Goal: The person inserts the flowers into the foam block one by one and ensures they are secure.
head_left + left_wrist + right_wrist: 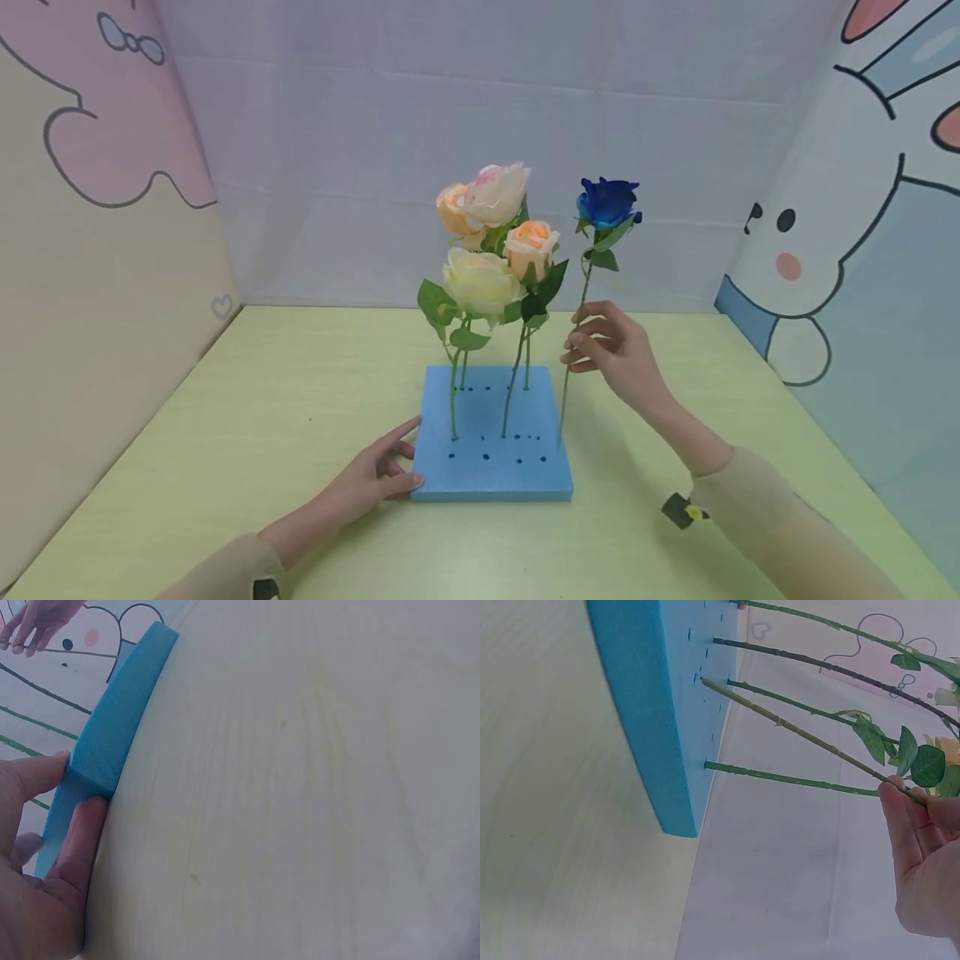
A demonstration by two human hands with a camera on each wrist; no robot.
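Observation:
A blue rose [607, 204] stands almost upright in my right hand [615, 350], whose thumb and fingers pinch its stem partway up. Its stem's lower end [709, 682] is close to the holed face of the blue foam board [641, 712], near a hole. My left hand [371, 479] touches the left side of that board [491, 487], thumb at the front corner; fingers [82, 832] lie against its edge in the left wrist view. Standing in the board are a pale yellow-green flower [483, 283], a peach rose [531, 246], a pinkish-white flower [495, 196] and a partly hidden light-orange flower [452, 208].
Several small holes mark the board's top, with a row along its front. Beneath it is a pale yellow-green table [300, 400]. A whitish cloth [375, 167] hangs behind, and panels with cartoon drawings [787, 250] stand on both sides. A small dark tag [678, 511] shows at the right sleeve.

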